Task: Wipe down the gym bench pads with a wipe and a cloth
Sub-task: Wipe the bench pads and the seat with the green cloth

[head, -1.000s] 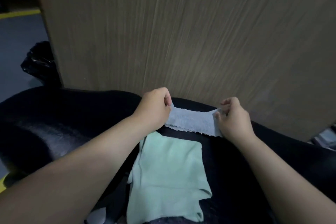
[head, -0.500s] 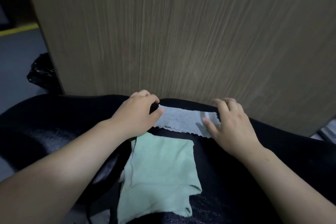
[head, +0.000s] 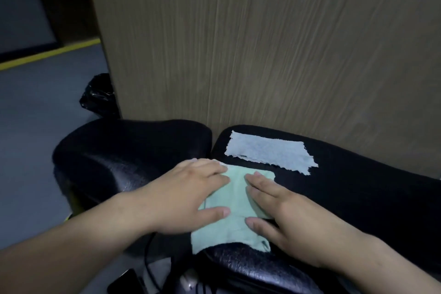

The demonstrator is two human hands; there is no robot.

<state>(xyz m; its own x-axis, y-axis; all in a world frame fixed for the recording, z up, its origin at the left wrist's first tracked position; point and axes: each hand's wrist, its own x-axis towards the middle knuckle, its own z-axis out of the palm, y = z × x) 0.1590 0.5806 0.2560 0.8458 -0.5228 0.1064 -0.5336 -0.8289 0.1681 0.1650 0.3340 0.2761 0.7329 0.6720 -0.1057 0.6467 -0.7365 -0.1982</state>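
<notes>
Both hands lie flat on the cloth [head: 235, 208], a pale green folded piece spread across the right pad [head: 358, 198] near the gap between the two pads. The left hand [head: 188, 196] presses on the cloth's left edge, fingers together and pointing right, thumb stretched along the cloth lower down. The right hand [head: 284, 212] presses on the cloth's right part, fingers pointing up and left, thumb out toward the left thumb. Neither hand has a grip on anything: both are wide, palms down, fingers extended on the fabric. A strip of green shows between the two hands, and the cloth's near edge hangs over the pad's front rim.

The wipe [head: 269, 154] lies beyond the cloth, flat on the same pad, a pale blue-grey rectangle with ragged torn edges. It is apart from the cloth and touched by neither hand.

The left pad [head: 119, 150] sits left of the cloth, black and glossy like the right one, with a narrow gap between them just beyond the left fingertips. Behind the cloth, past both pads, a wood-grain panel [head: 262, 43] stands upright. Left of that panel a black bag [head: 99, 95] sits on the grey floor [head: 35, 126], which carries a yellow stripe [head: 47, 55] farther off. Below the cloth, dark cables [head: 148, 258] hang under the pads.

No brand, label or writing can be read anywhere.
</notes>
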